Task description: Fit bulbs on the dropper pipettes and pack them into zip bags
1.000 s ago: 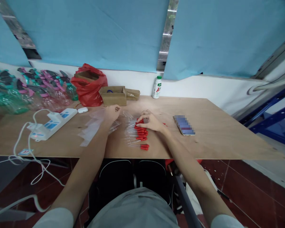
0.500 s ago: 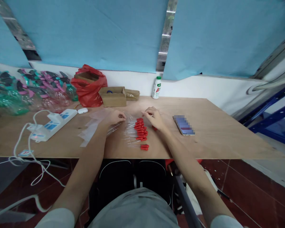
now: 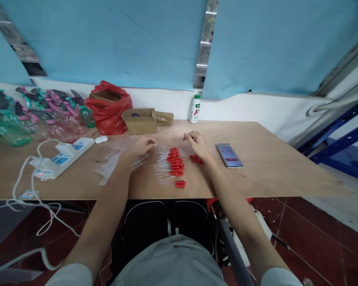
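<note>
My left hand [image 3: 143, 145] is closed, thumb and fingers together, above the near ends of several clear tubes [image 3: 141, 162]. Anything in its fingertips is too small to make out. My right hand [image 3: 197, 143] hovers over the table with its fingers curled to the thumb; what they may hold is hidden. Between my hands, a column of droppers with red bulbs [image 3: 175, 163] lies with clear stems pointing left. Several loose red rubber bulbs [image 3: 194, 158] lie by my right wrist. More clear tubes [image 3: 161, 147] rest beyond the droppers.
Clear plastic bags [image 3: 107, 171] lie under my left forearm. A power strip [image 3: 61, 161] with white cables is at left. Behind stand spray bottles [image 3: 56, 119], a red bag [image 3: 110, 115], a cardboard box [image 3: 141, 122] and a white bottle [image 3: 195, 109]. A phone [image 3: 229, 155] lies right.
My right hand has shifted slightly right, away from the droppers, and more of the loose red bulbs shows. My left hand has barely moved. The whole view has shifted a little.
</note>
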Demonstrator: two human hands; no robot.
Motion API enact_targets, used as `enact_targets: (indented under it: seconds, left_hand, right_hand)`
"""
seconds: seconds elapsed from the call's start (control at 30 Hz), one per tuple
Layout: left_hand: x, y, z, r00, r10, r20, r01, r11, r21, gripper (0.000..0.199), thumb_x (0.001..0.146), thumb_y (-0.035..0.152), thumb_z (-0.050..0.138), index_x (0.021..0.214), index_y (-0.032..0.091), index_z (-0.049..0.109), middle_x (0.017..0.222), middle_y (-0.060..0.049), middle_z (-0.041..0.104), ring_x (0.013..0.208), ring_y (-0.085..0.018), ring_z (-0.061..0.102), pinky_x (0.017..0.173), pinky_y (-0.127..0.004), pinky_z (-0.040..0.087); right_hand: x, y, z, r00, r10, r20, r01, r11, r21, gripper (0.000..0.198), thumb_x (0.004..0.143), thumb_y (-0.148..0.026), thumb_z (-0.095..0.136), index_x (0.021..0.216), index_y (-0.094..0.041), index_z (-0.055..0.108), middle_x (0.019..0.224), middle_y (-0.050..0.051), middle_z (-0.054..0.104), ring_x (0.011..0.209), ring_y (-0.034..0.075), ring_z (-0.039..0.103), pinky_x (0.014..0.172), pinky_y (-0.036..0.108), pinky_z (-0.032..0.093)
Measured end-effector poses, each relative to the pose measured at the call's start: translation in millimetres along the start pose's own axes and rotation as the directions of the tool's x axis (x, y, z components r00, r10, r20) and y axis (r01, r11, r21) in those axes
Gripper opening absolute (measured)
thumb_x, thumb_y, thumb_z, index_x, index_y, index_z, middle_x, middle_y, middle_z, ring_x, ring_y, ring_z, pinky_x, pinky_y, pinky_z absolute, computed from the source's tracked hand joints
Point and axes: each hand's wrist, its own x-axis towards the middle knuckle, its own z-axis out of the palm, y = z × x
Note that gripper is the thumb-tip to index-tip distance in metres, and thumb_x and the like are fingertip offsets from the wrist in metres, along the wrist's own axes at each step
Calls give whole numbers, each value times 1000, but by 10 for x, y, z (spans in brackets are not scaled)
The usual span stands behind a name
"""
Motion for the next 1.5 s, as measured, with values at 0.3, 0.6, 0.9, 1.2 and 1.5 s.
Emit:
enact_targets:
  seconds: [0.3, 0.6, 0.9, 1.2, 1.5]
  left_hand:
    - [79, 241, 241, 974, 135, -183, -133, 991, 22, 29, 100, 42, 59, 115, 20, 71, 100, -6, 76, 86, -21, 69, 82, -35, 53]
    - [47, 548, 420, 949, 256, -182, -241, 965, 104, 24, 106, 37, 55, 115, 20, 68, 100, -7, 74, 89, -21, 67, 82, -34, 50]
    - [-15, 716, 471, 972, 194, -135, -174, 974, 145, 24, 107, 39, 51, 118, 24, 66, 93, -2, 75, 70, -19, 62, 69, -32, 42]
    - [-7, 680, 488, 969, 189, -162, -168, 976, 136, 25, 106, 42, 51, 117, 25, 67, 84, -1, 71, 67, -19, 59, 68, -33, 41]
    - [-17, 684, 493, 963, 194, -185, -173, 977, 124, 22, 106, 40, 53, 113, 24, 66, 79, 2, 68, 66, -17, 58, 67, -32, 39]
  right_hand:
    - [-98, 259, -361, 799, 323, 507, -260, 946, -192, 30, 84, -49, 86, 83, -19, 83, 66, 4, 75, 56, 15, 63, 56, 25, 45]
    - [-81, 240, -349, 771, 304, 559, -287, 950, -121, 12, 80, -31, 80, 87, -20, 81, 69, 1, 76, 55, 13, 64, 53, 22, 46]
    - [-69, -31, -262, 873, 197, 447, -188, 980, -63, 8, 84, -23, 68, 91, -19, 66, 73, -3, 69, 64, 12, 59, 61, 22, 41]
    - [-86, -71, -246, 918, 152, 367, -114, 986, -125, 25, 91, -17, 60, 110, -19, 76, 81, -1, 72, 72, 14, 59, 70, 25, 41]
    - [-53, 191, -127, 970, 129, 205, -103, 986, -129, 16, 99, -27, 59, 103, -19, 72, 95, 5, 77, 82, 17, 65, 77, 26, 46]
